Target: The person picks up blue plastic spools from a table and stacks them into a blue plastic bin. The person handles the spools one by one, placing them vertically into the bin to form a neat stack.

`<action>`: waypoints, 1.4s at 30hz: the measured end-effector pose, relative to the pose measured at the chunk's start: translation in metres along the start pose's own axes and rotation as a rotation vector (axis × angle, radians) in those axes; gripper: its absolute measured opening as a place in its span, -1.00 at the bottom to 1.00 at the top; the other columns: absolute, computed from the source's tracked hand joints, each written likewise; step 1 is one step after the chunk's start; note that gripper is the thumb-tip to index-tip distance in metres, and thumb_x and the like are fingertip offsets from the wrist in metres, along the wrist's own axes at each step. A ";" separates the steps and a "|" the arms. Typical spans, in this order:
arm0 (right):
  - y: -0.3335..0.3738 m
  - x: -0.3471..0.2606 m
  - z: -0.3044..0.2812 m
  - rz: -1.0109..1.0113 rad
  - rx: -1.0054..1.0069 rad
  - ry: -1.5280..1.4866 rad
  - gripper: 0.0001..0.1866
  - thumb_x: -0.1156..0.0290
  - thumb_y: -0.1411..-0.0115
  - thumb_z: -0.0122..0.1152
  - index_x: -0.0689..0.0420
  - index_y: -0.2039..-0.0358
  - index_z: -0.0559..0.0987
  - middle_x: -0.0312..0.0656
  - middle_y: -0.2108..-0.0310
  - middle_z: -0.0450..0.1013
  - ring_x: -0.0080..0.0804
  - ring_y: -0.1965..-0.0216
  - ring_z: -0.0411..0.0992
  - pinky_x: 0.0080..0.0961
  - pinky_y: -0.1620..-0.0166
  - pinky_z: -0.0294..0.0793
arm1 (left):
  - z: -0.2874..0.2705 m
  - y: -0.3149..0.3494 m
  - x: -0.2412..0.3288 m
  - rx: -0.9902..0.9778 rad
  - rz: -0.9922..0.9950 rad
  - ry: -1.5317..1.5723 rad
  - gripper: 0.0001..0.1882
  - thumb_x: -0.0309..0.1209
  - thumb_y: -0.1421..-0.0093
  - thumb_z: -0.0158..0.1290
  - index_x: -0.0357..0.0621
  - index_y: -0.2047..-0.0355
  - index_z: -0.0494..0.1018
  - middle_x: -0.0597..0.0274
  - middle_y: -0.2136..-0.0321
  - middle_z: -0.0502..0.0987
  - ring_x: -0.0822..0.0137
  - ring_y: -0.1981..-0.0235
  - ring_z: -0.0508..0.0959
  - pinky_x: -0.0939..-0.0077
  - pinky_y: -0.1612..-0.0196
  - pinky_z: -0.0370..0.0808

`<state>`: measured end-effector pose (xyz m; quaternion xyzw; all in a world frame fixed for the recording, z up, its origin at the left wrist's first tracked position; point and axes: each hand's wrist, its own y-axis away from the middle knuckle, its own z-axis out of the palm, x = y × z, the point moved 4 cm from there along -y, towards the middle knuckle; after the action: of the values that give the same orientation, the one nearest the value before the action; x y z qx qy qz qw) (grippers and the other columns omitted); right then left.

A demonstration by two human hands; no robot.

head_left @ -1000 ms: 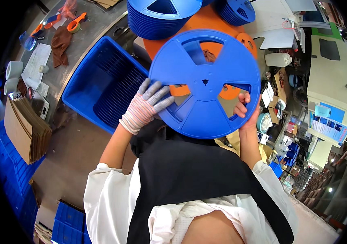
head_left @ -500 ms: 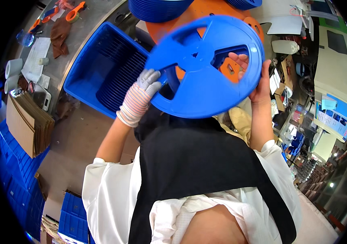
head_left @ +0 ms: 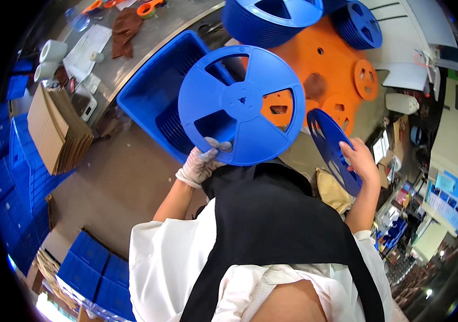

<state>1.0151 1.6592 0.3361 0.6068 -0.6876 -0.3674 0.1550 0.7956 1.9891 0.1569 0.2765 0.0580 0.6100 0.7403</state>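
My gloved left hand grips the lower-left rim of a blue reel flange, a round plate with wedge-shaped openings. The flange faces up toward me, fingers over its edge and in a cutout. In my bare right hand is a second blue reel flange, tilted steeply so that it shows as a narrow oval. The two flanges are apart. Behind the left one stands a blue bin with a row of similar flanges inside, partly hidden.
Ahead is an orange surface bearing a tall stack of blue reels, a smaller stack and orange discs. A grey table lies far left. Folded cardboard and blue crates stand at left.
Both hands were on what looked like one flange; now each holds its own, pulled apart. The right one has swung out to the right and tilted. The view has shifted, revealing more orange surface.
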 end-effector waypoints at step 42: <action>0.007 0.039 0.020 -0.532 -0.241 -1.944 -0.49 -0.12 -0.40 -0.28 0.08 0.37 0.37 0.01 -0.18 0.34 -0.55 0.72 0.20 -0.64 0.64 0.17 | 0.075 -0.078 0.056 0.167 1.197 -1.961 -0.22 -0.38 0.12 0.27 -0.13 -0.16 0.25 -0.17 -0.16 0.25 -0.29 -0.17 0.27 -0.07 -0.26 0.23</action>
<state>0.9886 1.6285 0.3176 0.1588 -0.3167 -0.7913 -0.4984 0.9093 2.0078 0.1967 0.6634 -0.6430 0.3808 0.0384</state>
